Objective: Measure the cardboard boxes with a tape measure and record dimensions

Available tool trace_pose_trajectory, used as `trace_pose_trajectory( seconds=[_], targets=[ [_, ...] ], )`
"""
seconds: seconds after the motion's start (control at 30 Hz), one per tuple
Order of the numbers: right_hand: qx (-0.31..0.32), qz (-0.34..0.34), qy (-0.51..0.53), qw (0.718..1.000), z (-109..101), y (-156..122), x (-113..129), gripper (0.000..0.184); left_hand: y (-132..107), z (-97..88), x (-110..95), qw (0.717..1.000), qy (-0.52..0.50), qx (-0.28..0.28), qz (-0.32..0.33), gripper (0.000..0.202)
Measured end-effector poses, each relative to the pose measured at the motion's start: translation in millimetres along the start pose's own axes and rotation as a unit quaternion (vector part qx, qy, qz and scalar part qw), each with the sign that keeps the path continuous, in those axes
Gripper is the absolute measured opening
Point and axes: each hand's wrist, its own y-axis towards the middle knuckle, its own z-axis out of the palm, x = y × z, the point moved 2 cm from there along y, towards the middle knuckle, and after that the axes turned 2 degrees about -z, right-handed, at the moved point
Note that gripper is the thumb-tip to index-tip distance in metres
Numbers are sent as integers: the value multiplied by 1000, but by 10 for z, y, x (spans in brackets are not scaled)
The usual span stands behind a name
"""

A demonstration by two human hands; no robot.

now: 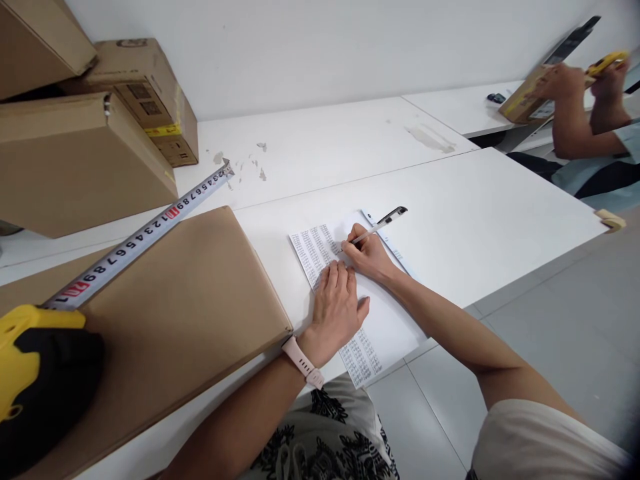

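The pen [383, 222], just right of the frame's centre, slants from its tip at lower left to its capped end at upper right. The right hand [369, 252] pinches it with curled fingers above the paper [390, 317], which runs lengthwise from upper left to lower right. The left hand [337, 297] lies flat on the paper, thumb spread, gripping nothing. The white tabletop [460, 213] meets a pale wall [300, 53]; grey floor tiles [550, 313] show lower right.

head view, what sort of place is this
Probably a workroom or storeroom, though no sign settles it: cardboard boxes sit on a long white table, with a drawn-out tape measure and papers there too.
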Motion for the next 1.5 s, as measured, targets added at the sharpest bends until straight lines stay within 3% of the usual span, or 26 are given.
trace_pose_trajectory(
  seconds=[1.5],
  targets=[
    [0, 11, 7, 1000, -27, 13, -9, 15, 6, -45, -12, 1000, 8, 14, -1, 63]
  ],
)
